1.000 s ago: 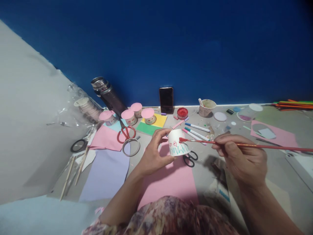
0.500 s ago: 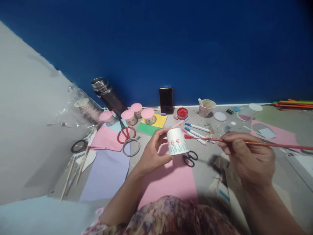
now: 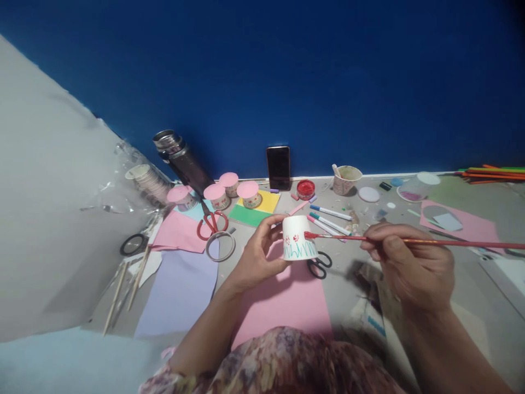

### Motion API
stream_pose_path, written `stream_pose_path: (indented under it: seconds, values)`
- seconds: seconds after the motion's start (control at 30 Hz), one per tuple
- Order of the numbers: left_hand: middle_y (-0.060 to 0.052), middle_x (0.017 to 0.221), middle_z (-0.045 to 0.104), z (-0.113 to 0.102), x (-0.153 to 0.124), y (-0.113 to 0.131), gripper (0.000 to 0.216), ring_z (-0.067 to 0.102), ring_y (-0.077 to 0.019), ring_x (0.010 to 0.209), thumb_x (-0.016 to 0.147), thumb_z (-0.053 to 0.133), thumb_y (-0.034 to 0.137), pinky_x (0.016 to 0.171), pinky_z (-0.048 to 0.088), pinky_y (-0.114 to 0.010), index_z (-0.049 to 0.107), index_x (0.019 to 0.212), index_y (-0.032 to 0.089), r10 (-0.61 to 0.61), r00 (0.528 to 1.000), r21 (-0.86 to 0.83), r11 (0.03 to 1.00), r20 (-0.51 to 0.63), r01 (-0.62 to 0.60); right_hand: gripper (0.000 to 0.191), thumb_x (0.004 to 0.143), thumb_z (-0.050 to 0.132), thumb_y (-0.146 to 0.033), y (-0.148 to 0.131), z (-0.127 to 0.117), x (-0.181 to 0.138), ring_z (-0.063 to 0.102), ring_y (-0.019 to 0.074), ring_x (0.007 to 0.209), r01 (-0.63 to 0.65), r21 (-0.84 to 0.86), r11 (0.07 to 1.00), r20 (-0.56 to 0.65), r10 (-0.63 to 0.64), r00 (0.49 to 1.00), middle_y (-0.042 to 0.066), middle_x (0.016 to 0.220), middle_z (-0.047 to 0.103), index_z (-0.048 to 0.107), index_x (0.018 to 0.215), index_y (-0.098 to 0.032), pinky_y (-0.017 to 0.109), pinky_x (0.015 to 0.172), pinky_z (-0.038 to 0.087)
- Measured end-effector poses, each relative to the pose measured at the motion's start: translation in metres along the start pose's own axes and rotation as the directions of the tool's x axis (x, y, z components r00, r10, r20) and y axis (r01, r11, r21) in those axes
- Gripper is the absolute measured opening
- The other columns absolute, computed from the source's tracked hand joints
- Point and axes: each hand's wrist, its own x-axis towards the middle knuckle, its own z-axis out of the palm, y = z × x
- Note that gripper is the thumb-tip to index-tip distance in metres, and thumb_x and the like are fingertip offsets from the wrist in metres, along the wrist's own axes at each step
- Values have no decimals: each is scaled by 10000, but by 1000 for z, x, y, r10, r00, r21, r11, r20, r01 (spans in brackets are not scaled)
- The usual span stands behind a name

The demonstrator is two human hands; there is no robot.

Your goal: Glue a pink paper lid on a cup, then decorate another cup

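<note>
A white paper cup (image 3: 298, 232), turned upside down, is held by its left side in my left hand (image 3: 262, 251). Green zigzag grass runs round its lower part, with small red dabbed flowers above. My right hand (image 3: 406, 262) pinches a red-handled paintbrush (image 3: 353, 238). The red-tipped bristles meet the right part of the cup's wall. Beneath the cup lies pink paper (image 3: 283, 306), and black-handled scissors (image 3: 320, 265) rest just right of it. An open pot of red paint (image 3: 305, 189) stands behind.
Several small cups with pink tops (image 3: 248, 190) stand back left, near a dark flask (image 3: 184, 164) and red-handled scissors (image 3: 211, 224). A phone (image 3: 279, 167) leans on the blue wall. Markers (image 3: 330, 212) lie behind the cup; a paper cup (image 3: 346, 180) stands back right.
The brush has moved slightly left and down, its tip now on the cup's wall rather than at its right edge. The cup has turned a little, shifting the red flowers left.
</note>
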Motion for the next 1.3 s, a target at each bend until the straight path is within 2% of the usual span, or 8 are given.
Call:
stream_pose_path:
  seconds: [0.3,0.53,0.97,1.2,1.3]
  values:
    - [-126,1469,566,0,1,1,718,573,-320,1375,769,895,239,1160,437,-456,518,1380,269,-5,1000,-60,998,7,6,111,963,741,-274,-1,-1,1,688,149,698,32,9,999,-43,-32,999,45,832,753,827,922,-217,262,513,467]
    - [-107,1458,564,1,1,0,711,580,-301,1356,769,896,225,1149,446,-445,532,1377,287,12,1000,-64,998,24,-11,119,978,722,-272,-2,0,-1,673,155,694,19,-8,1000,33,-18,999,50,830,765,828,944,-231,268,520,474]
    - [-123,1480,542,-1,-1,-5,753,542,-325,1395,755,888,211,1180,406,-479,515,1406,280,-25,999,-50,998,22,26,124,990,706,-249,-1,1,0,669,138,685,70,-9,998,29,-69,997,40,810,757,821,952,-223,251,523,469]
    - [-115,1459,557,-1,-1,-2,728,570,-313,1359,758,895,228,1163,422,-471,529,1386,284,-19,1000,-48,999,10,19,118,970,735,-273,-2,0,1,692,141,699,62,-7,998,-46,-62,997,38,836,752,823,916,-215,255,512,461]
    - [-117,1470,554,-2,-1,-4,749,562,-316,1370,748,898,228,1168,420,-473,523,1394,284,-23,1000,-51,998,8,23,118,969,734,-272,-2,1,2,686,137,682,62,-1,998,-40,-62,997,38,825,752,823,916,-215,251,506,462]
